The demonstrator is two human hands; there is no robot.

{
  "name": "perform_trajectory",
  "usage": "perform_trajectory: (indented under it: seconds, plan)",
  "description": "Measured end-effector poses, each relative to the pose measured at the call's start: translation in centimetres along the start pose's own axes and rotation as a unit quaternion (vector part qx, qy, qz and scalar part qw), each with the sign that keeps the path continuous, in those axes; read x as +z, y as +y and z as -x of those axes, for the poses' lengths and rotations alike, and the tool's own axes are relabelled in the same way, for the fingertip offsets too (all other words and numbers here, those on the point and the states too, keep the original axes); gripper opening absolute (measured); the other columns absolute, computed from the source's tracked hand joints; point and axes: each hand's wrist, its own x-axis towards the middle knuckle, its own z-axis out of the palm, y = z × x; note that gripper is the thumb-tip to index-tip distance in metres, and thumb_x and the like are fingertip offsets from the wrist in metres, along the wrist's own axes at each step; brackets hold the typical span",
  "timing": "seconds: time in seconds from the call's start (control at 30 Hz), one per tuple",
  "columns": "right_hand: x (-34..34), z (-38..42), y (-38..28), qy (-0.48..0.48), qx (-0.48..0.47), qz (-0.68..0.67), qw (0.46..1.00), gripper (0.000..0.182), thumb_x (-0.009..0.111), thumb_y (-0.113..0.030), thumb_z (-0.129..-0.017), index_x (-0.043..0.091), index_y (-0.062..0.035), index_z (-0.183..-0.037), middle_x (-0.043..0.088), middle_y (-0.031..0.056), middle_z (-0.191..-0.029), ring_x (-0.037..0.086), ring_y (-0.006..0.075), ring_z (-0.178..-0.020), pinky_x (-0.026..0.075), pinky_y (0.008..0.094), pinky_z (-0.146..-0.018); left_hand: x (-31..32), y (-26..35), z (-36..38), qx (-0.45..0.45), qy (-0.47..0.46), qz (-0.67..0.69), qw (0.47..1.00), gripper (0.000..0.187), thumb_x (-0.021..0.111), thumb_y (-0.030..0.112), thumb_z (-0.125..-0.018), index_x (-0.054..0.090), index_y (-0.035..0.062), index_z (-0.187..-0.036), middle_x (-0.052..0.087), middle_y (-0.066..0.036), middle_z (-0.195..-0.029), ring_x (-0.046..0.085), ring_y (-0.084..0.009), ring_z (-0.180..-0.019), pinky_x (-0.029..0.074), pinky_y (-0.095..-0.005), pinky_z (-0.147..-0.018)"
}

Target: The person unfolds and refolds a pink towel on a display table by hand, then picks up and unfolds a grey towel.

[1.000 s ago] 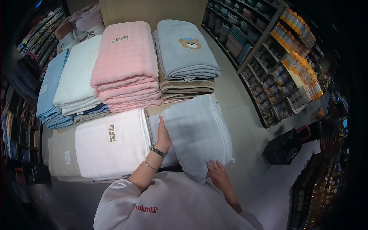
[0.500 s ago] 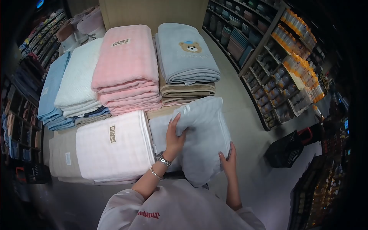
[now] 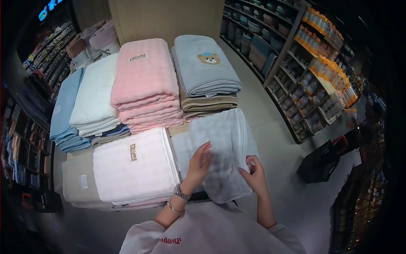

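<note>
Grey-blue cloth, a folded towel (image 3: 222, 173), lies below my left hand (image 3: 198, 166), whose fingers are released and loosely bent, though I cannot tell whether they touch it; my right hand (image 3: 256, 177) pinches its right edge between thumb and fingers. Just left of my left hand sits a pale pink towel (image 3: 135, 167). Beyond both hands rise a pink stack (image 3: 146, 80) and a bear-embroidered towel (image 3: 207, 74).
</note>
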Motion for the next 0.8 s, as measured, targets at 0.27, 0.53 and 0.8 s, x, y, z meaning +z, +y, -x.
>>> perform_trajectory:
  seconds: [0.27, 0.53, 0.8]
  plan:
    - [12.8, 1.7, -9.1, -0.4, -0.219, -0.031, 0.89, 0.026, 0.066, -0.002, -0.078, 0.046, -0.0038, -0.094, 0.041, 0.0124, -0.117, 0.047, 0.0167, -0.094, 0.043, 0.028, -0.077, -8.7, 5.9, 5.2, -0.023, 0.14, 0.146, 0.979, 0.055, 0.053, 0.026, -0.094, 0.034, -0.0025, -0.137, 0.048, -0.013, -0.129, 0.05, -0.0178, -0.112, 0.04, -0.0293, -0.095]
    - [18.6, 2.9, -10.5, -0.413, -0.396, -0.049, 0.819, 0.03, 0.063, -0.012, -0.084, 0.05, -0.0049, -0.109, 0.031, 0.0187, -0.146, 0.048, 0.029, -0.113, 0.04, 0.0348, -0.091, -16.6, 7.4, 9.1, 0.063, 0.416, -0.05, 0.906, 0.035, 0.056, 0.004, -0.087, 0.052, -0.008, -0.119, 0.061, -0.012, -0.108, 0.055, -0.017, -0.098, 0.041, -0.0268, -0.09]
    - [18.6, -0.2, -3.6, -0.208, -0.216, 0.311, 0.902, 0.065, 0.062, -0.029, -0.085, 0.033, -0.0158, -0.142, 0.007, 0.0331, -0.147, 0.008, 0.0552, -0.134, 0.009, 0.0621, -0.107, -27.6, 0.0, 12.9, -0.1, 0.342, 0.05, 0.933, 0.034, 0.061, 0.013, -0.088, 0.055, -0.0031, -0.118, 0.064, -0.009, -0.105, 0.061, -0.0141, -0.09, 0.048, -0.0273, -0.08]
